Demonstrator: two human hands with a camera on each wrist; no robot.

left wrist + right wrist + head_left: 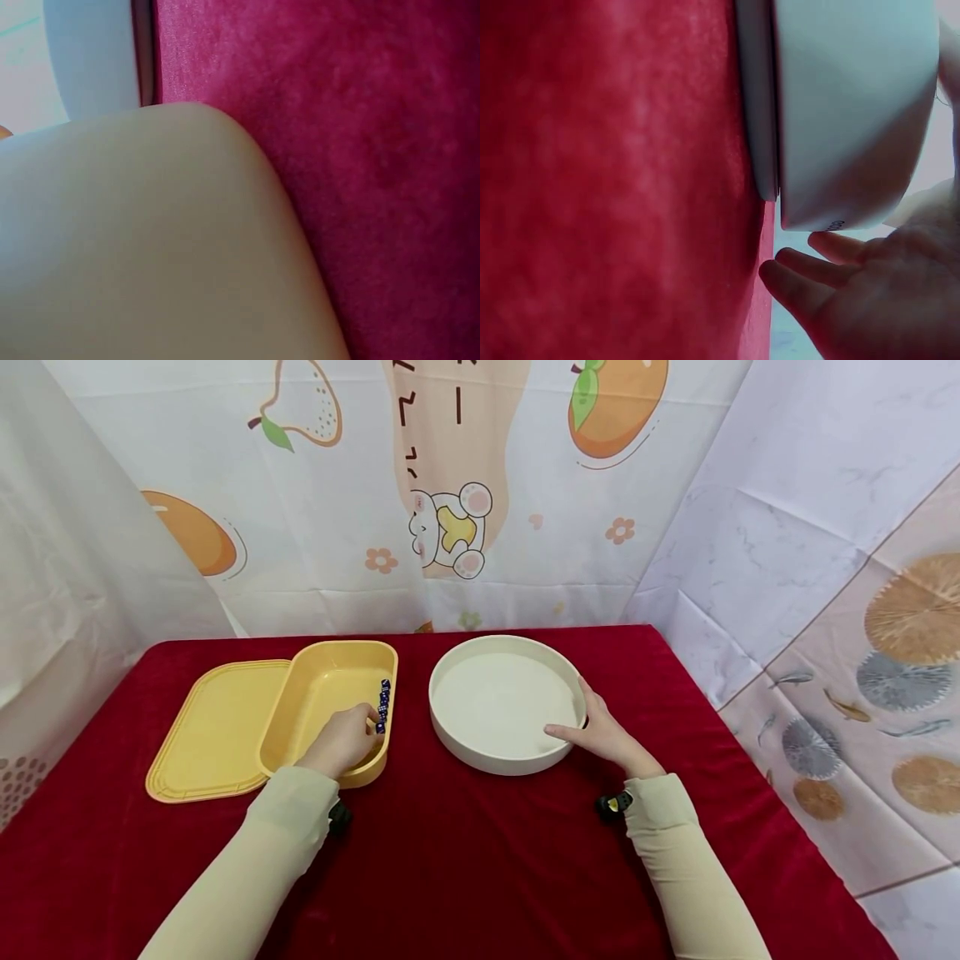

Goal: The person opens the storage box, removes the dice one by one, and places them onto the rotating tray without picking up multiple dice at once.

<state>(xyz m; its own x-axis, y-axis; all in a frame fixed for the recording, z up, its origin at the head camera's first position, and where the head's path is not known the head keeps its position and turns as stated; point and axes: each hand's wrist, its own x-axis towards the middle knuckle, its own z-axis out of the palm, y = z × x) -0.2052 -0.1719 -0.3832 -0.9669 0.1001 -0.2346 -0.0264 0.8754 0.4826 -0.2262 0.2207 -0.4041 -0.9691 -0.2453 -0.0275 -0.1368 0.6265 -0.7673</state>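
In the head view, dark blue dice [384,697] with white pips stand in a row along the right side of a yellow box [273,731]. My left hand [347,739] reaches into this box, and its bent fingers pinch a die at the near end of the row. To the right, a round white tray [498,693] lies on the red cloth. At its right side, my right hand [603,733] holds the rim, thumb over the inside and fingers along the outer wall. The right wrist view shows those fingers [799,289] close beside the tray's wall.
A flat yellow lid [217,735] lies left of the box, partly beneath it. Red cloth [480,868] covers the table. Printed curtains [337,527] hang behind and along the sides. A pale sleeve and red cloth [390,150] show near the left wrist.
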